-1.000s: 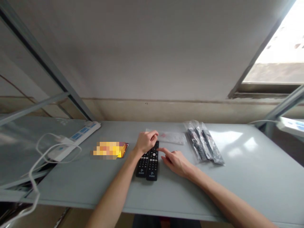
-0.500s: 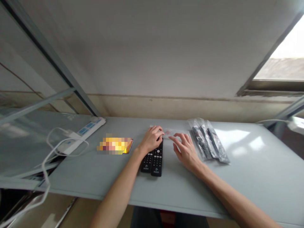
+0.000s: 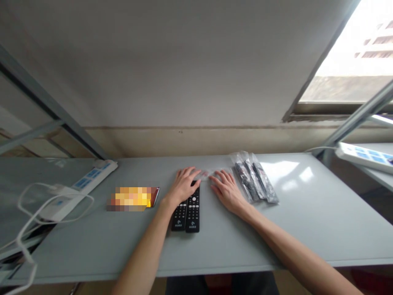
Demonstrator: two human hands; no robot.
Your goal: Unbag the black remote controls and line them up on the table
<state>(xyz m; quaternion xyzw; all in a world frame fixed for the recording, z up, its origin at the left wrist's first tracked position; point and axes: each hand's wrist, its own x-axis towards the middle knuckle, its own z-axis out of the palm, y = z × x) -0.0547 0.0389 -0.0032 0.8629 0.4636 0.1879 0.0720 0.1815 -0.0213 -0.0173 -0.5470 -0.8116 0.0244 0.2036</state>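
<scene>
Two black remote controls (image 3: pixel 193 215) lie side by side on the grey table (image 3: pixel 239 246), their upper ends partly covered by my left hand (image 3: pixel 185 185). Its fingers are spread and reach past the remotes to a clear plastic bag (image 3: pixel 204 175) lying flat behind them. My right hand (image 3: pixel 226 189) rests with fingers apart at the right part of that bag, palm down. Just right of it are several dark remotes in clear plastic sleeves (image 3: pixel 256 180), laid next to one another.
A phone (image 3: pixel 155 196) with a blurred bright screen lies left of my left hand. Farther left is a white power strip (image 3: pixel 80 190) with a looped white cable (image 3: pixel 27 241). Another power strip (image 3: pixel 365 157) is at the right. Metal posts (image 3: pixel 58 104) and the wall (image 3: pixel 184 141) bound the table.
The view has swung to the right. My right hand has lowered and flattened onto the plastic bag, and my left hand's fingers have spread out from a more curled pose.
</scene>
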